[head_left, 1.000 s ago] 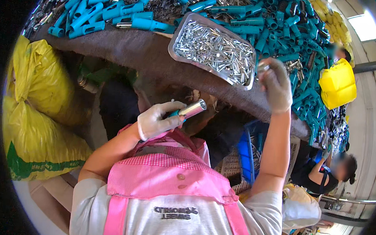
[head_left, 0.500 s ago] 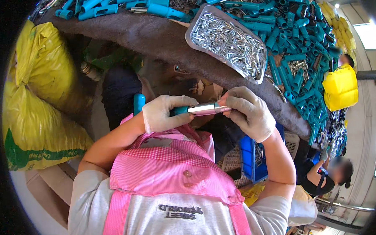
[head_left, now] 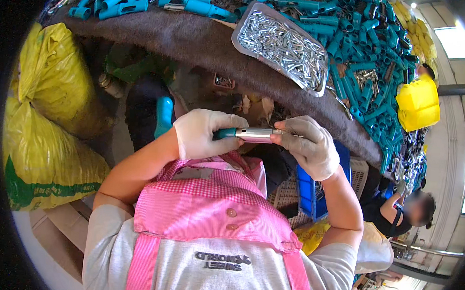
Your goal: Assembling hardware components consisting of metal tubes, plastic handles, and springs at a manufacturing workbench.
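In front of my apron I hold a teal plastic handle [head_left: 164, 113] with a shiny metal tube [head_left: 256, 135] at its right end. My left hand [head_left: 199, 136], in a pale glove, is closed around the handle, whose curved rear end sticks out behind the wrist. My right hand [head_left: 310, 148], also gloved, has its thumb and fingers pinched on the tube's right end. A small hole shows in the tube near the teal part. Whether a separate small part sits between my right fingertips is hidden.
Ahead, a dark cloth-covered bench [head_left: 195, 37] carries a clear tray [head_left: 318, 89] of small metal pins. Teal tubular parts [head_left: 372, 42] are heaped behind it. Yellow sacks [head_left: 55, 158] stand at left, a blue crate [head_left: 308, 195] below my right arm. Another person [head_left: 395, 209] works at far right.
The handle has turned slightly, so its tube lies more level and more of the teal rear end shows. My right fingers have shifted on the tube's end; the teal piece near them is no longer visible.
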Demonstrator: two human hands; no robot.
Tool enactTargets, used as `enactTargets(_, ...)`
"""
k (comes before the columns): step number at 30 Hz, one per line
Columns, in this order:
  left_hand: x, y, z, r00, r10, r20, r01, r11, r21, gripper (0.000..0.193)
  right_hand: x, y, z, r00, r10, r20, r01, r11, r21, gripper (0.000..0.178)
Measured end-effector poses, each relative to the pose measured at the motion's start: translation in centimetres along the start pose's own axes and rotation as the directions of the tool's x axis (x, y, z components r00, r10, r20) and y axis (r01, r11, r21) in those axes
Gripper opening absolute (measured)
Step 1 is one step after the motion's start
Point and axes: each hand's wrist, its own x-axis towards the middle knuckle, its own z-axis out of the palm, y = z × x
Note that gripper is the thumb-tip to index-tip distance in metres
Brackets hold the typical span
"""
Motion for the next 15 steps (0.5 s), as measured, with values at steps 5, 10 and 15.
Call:
enactTargets(5, -0.3, 0.0, 0.3, 0.998, 0.054, -0.029, -0.051, 0.995, 0.086, 0.031, 0.5, -2.0, -0.6, 0.879, 0.424, 0.219, -0.455, 0.883, 0.115, 0.034)
enactTargets(10, -0.4, 0.4, 0.2, 0.998, 0.066, -0.023, -0.059, 0.971, 0.23, 0.03, -0.8, -2.1, 1.3, 0.794, 0.569, 0.216, -0.606, 0.708, 0.363, 0.024)
enactTargets(15, -0.4, 0.3, -0.3, 0.994, -0.081, 0.072, 0.076, 0.995, 0.071, 0.031, -0.9, -0.9, 1.6, 0.874, 0.475, 0.106, -0.483, 0.822, 0.301, 0.018)
